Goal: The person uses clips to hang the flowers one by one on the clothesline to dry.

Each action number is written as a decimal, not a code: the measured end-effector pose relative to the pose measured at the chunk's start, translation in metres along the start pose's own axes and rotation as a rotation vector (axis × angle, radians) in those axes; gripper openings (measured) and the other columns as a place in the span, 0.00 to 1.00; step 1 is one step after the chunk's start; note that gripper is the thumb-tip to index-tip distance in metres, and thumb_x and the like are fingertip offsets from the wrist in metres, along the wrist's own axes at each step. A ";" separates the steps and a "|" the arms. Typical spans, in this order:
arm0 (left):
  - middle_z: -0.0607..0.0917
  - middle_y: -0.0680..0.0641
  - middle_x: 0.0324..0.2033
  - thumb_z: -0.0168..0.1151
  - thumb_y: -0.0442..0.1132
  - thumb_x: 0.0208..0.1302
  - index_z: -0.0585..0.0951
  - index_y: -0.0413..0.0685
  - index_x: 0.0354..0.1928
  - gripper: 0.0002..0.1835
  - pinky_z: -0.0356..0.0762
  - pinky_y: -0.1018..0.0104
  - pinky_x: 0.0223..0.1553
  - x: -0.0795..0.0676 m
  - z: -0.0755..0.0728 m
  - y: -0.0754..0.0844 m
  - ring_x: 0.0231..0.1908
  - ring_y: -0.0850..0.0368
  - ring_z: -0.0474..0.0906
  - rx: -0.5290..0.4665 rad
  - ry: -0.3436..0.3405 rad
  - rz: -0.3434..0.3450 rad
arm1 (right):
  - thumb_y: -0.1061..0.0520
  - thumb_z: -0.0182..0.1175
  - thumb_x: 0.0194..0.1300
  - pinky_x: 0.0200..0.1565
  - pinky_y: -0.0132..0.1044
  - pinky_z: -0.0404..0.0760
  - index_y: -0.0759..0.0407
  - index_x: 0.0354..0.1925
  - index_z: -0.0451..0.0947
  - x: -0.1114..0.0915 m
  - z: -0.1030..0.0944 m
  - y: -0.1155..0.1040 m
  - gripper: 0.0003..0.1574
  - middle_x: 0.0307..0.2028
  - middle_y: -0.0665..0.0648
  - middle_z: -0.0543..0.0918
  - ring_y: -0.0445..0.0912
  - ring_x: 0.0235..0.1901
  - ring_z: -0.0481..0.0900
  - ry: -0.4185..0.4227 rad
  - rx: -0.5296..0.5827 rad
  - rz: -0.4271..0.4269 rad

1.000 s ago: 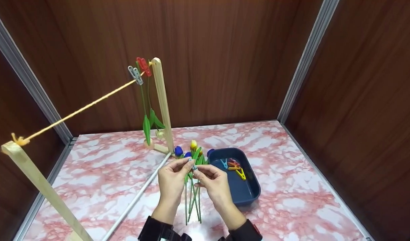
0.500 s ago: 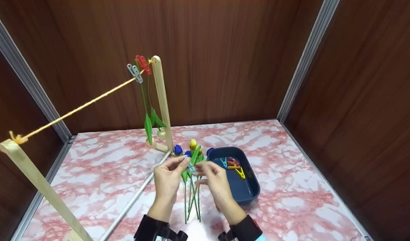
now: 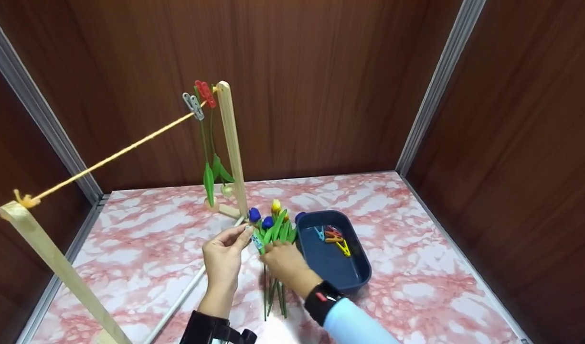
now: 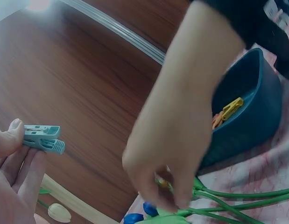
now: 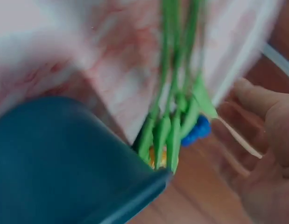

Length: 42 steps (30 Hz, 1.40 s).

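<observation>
Between the thumb and fingers of my left hand [image 3: 223,255] is a light blue clothespin [image 4: 44,138], held just left of a bunch of artificial tulips [image 3: 277,230]. The tulips lie on the table with blue and yellow heads pointing away and green stems toward me. My right hand [image 3: 287,263] hovers over the stems in the head view, hiding part of them. In the right wrist view its loosely bent fingers [image 5: 249,98] stand apart from the leaves, with nothing between them.
A dark blue bin [image 3: 366,270] with several clothespins [image 3: 334,238] stands right of the tulips. At left, a yellow cord [image 3: 125,152] runs between wooden posts [image 3: 232,138]. Red [image 3: 206,94] and grey clothespins [image 3: 193,106] hang tulips [image 3: 209,184] from it.
My right hand has let go of the clothespin and moved down over the tulip stems. My left hand has shifted left, still pinching the light blue clothespin.
</observation>
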State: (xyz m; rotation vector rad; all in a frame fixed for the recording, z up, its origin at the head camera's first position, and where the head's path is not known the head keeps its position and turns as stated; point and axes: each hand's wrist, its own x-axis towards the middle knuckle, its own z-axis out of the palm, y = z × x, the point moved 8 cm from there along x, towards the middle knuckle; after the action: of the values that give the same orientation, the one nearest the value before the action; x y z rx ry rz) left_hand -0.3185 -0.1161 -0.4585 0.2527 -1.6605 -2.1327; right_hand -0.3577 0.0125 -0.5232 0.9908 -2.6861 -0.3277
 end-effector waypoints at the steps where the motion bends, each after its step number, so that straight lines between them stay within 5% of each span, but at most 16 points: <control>1: 0.96 0.43 0.35 0.78 0.26 0.63 0.91 0.27 0.45 0.10 0.91 0.73 0.42 0.000 -0.001 0.000 0.33 0.67 0.91 0.004 0.001 -0.004 | 0.51 0.70 0.70 0.49 0.39 0.88 0.38 0.45 0.92 0.003 0.005 -0.007 0.08 0.46 0.46 0.91 0.45 0.47 0.87 -0.004 -0.070 -0.037; 4: 0.96 0.43 0.36 0.77 0.27 0.63 0.91 0.29 0.45 0.09 0.91 0.73 0.42 -0.002 -0.004 0.000 0.33 0.68 0.91 0.027 -0.001 -0.011 | 0.52 0.66 0.73 0.55 0.39 0.88 0.35 0.46 0.92 0.008 0.019 -0.022 0.11 0.50 0.45 0.90 0.44 0.51 0.86 -0.025 -0.200 -0.122; 10: 0.96 0.46 0.33 0.77 0.28 0.64 0.92 0.30 0.44 0.08 0.91 0.73 0.42 -0.001 -0.006 0.003 0.32 0.67 0.91 0.036 -0.010 0.006 | 0.48 0.62 0.75 0.58 0.40 0.87 0.34 0.41 0.91 0.013 0.038 -0.033 0.11 0.50 0.43 0.87 0.43 0.52 0.85 -0.058 -0.288 -0.185; 16: 0.96 0.42 0.35 0.77 0.27 0.63 0.91 0.29 0.44 0.09 0.91 0.72 0.43 -0.001 -0.009 0.012 0.34 0.66 0.92 0.023 -0.017 0.023 | 0.50 0.67 0.70 0.52 0.38 0.87 0.37 0.42 0.92 0.013 0.026 -0.020 0.08 0.46 0.42 0.90 0.43 0.49 0.85 0.095 -0.221 -0.200; 23: 0.96 0.47 0.31 0.78 0.26 0.62 0.91 0.27 0.44 0.10 0.91 0.74 0.42 0.005 -0.015 0.036 0.31 0.68 0.91 0.025 0.044 0.109 | 0.68 0.71 0.65 0.57 0.38 0.90 0.51 0.51 0.92 0.007 -0.026 0.030 0.19 0.51 0.51 0.94 0.46 0.52 0.90 0.542 0.266 -0.059; 27: 0.95 0.50 0.30 0.79 0.28 0.61 0.91 0.28 0.43 0.10 0.89 0.76 0.40 0.008 -0.010 0.052 0.30 0.69 0.88 0.059 0.042 0.148 | 0.71 0.67 0.71 0.58 0.41 0.91 0.57 0.53 0.90 0.005 -0.046 0.057 0.17 0.52 0.56 0.92 0.50 0.54 0.91 0.707 0.569 0.039; 35: 0.96 0.40 0.39 0.81 0.31 0.61 0.94 0.38 0.42 0.08 0.86 0.77 0.32 0.019 0.009 0.099 0.28 0.70 0.85 0.162 0.025 0.238 | 0.64 0.64 0.78 0.49 0.37 0.90 0.61 0.50 0.89 0.019 -0.077 0.085 0.09 0.45 0.58 0.92 0.49 0.45 0.88 0.806 0.912 0.223; 42: 0.96 0.41 0.41 0.84 0.36 0.59 0.94 0.42 0.40 0.09 0.88 0.77 0.44 0.031 0.020 0.193 0.37 0.65 0.93 0.270 0.046 0.502 | 0.63 0.67 0.75 0.47 0.31 0.88 0.67 0.52 0.89 0.038 -0.106 0.085 0.11 0.44 0.64 0.93 0.51 0.43 0.91 0.822 1.179 0.298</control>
State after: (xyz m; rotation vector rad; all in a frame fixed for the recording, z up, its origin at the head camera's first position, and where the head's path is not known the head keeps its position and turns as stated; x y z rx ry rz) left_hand -0.3120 -0.1498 -0.2653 -0.0382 -1.7587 -1.5274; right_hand -0.4031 0.0379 -0.3922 0.6433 -2.0020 1.5023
